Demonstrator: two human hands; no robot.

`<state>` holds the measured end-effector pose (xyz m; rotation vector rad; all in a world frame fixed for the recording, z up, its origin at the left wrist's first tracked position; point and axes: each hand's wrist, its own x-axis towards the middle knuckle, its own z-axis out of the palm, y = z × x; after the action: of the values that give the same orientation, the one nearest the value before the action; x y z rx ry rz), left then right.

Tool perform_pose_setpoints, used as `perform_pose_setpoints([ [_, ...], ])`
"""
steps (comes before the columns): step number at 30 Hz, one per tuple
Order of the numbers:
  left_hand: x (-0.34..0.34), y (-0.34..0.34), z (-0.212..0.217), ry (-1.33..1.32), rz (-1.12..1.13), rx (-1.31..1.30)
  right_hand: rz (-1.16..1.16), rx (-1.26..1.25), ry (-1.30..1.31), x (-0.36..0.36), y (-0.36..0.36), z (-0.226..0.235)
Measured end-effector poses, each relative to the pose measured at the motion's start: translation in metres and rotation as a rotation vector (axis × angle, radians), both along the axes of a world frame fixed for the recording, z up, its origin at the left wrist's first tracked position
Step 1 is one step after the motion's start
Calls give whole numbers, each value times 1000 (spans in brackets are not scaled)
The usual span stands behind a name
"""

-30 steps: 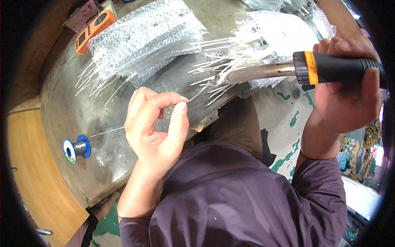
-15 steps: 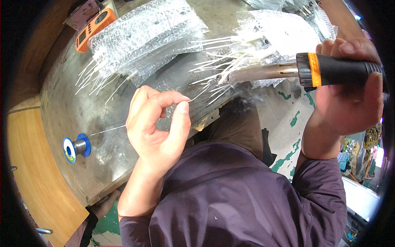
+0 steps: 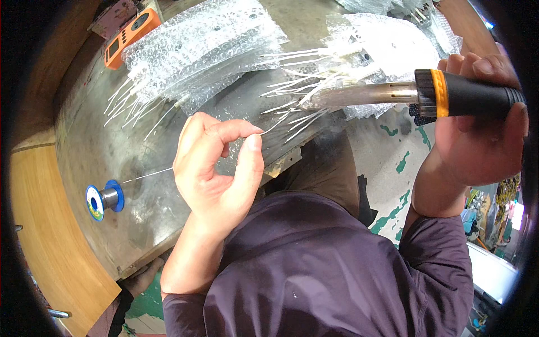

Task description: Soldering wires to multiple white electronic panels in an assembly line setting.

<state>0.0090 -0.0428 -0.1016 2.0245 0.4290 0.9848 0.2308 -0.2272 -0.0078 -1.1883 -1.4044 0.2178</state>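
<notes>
Left hand (image 3: 216, 168) pinches what looks like solder wire (image 3: 147, 176) off the blue spool (image 3: 102, 199), right hand (image 3: 483, 135) gripping the soldering iron (image 3: 415, 92) over white leads (image 3: 297, 104).

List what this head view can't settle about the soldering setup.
- Tip of the black-and-orange-handled soldering iron: lost among white wire leads, contact unclear.
- Thin solder wire from the blue spool: hidden behind the left hand.
- Right hand: partly cut by the rim.

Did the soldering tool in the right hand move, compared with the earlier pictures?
Yes. The soldering tool shifted slightly right, its orange ring sitting farther from the blue spool on the metal table; right hand grips it.
</notes>
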Motion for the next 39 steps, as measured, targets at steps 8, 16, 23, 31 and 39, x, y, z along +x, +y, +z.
perform_pose_setpoints([
  [8,0,0,-1,9,1,22,-45,-8,102,-5,-5,-2],
  [16,0,5,-7,-1,-1,-5,91,-103,-107,-2,12,2],
  [23,2,6,-8,10,7,17,83,-134,-174,-2,12,0],
  [31,2,6,-10,16,18,24,-5,-86,-178,1,8,-1],
  [39,3,5,-9,5,14,7,-10,-92,-152,1,1,0],
])
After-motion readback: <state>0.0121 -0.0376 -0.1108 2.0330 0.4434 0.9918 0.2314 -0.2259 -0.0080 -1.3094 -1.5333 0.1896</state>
